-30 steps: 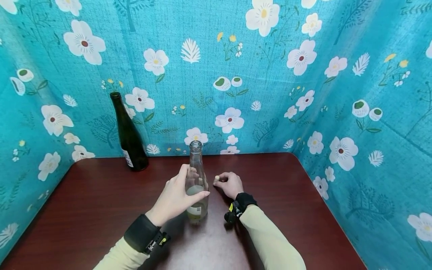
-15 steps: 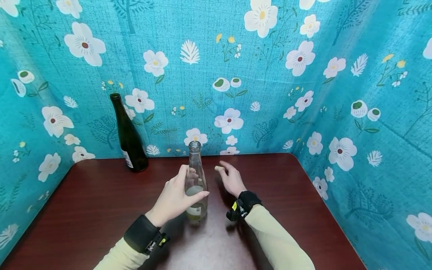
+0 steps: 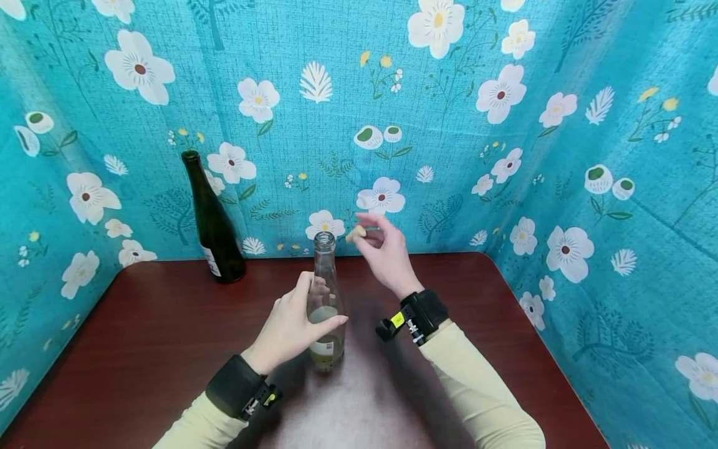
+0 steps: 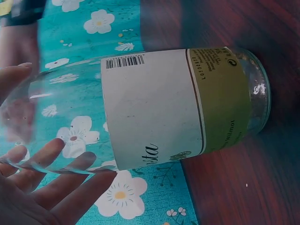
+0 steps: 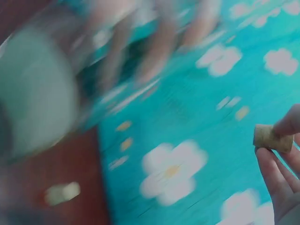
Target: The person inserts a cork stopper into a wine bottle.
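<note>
A clear glass bottle [image 3: 325,299] with a white and olive label [image 4: 173,105] stands upright at the middle of the dark red table [image 3: 140,349]. Its mouth is uncorked. My left hand [image 3: 291,327] grips the bottle's body from the left, fingers wrapped around the glass [image 4: 51,187]. My right hand [image 3: 384,252] is raised to the right of the bottle's neck and pinches a small tan cork [image 3: 356,234] between its fingertips. The cork [image 5: 269,137] shows at the right edge of the blurred right wrist view, level with the bottle mouth and a little to its right.
A dark green wine bottle [image 3: 212,221] stands at the table's back left corner. Teal flowered cloth [image 3: 449,125] walls the table at the back and both sides. A small pale object [image 5: 63,193] lies on the table in the blurred right wrist view.
My right hand has lifted off the table with the cork and risen to the level of the bottle mouth. The left hand and the bottle have stayed put.
</note>
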A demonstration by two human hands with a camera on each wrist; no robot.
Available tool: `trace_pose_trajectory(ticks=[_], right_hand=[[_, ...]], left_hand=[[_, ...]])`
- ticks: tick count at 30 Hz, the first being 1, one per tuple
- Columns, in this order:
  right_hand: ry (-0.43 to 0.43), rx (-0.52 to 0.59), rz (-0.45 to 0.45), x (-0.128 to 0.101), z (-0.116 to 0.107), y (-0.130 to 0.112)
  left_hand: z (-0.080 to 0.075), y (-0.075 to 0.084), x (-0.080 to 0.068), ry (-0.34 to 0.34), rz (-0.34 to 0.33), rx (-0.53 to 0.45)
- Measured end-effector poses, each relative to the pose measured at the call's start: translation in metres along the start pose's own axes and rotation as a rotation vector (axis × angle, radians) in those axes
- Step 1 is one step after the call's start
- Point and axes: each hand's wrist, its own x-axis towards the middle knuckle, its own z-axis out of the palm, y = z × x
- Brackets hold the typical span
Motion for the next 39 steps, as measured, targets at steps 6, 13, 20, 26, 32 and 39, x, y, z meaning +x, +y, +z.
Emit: trace_pose_trajectory(ticks=[6, 13, 20, 26, 32, 39], right_hand=[[-0.017, 0.093, -0.218, 0.013, -0.012, -0.057], [-0.059, 0.173, -0.415, 0.011, -0.016, -0.105], [-0.158, 0.107, -0.46, 0.004, -0.014, -0.112], [-0.202, 0.03, -0.451, -0.001, -0.011, -0.104], [-0.22, 0.014, -0.457, -0.002, -0.009, -0.098], [-0.229, 0.004, -0.47, -0.006, -0.005, -0.09]], left_hand=[[0.001, 0.0, 0.0, -0.005, 0.002, -0.022], [0.0, 0.002, 0.0, -0.012, -0.022, -0.038], [0.0, 0.0, 0.0, -0.01, -0.007, -0.046], [0.0, -0.001, -0.001, -0.003, 0.006, -0.043], [0.0, 0.0, 0.0, -0.007, 0.007, -0.028], [-0.002, 0.001, 0.001, -0.008, 0.01, -0.021]])
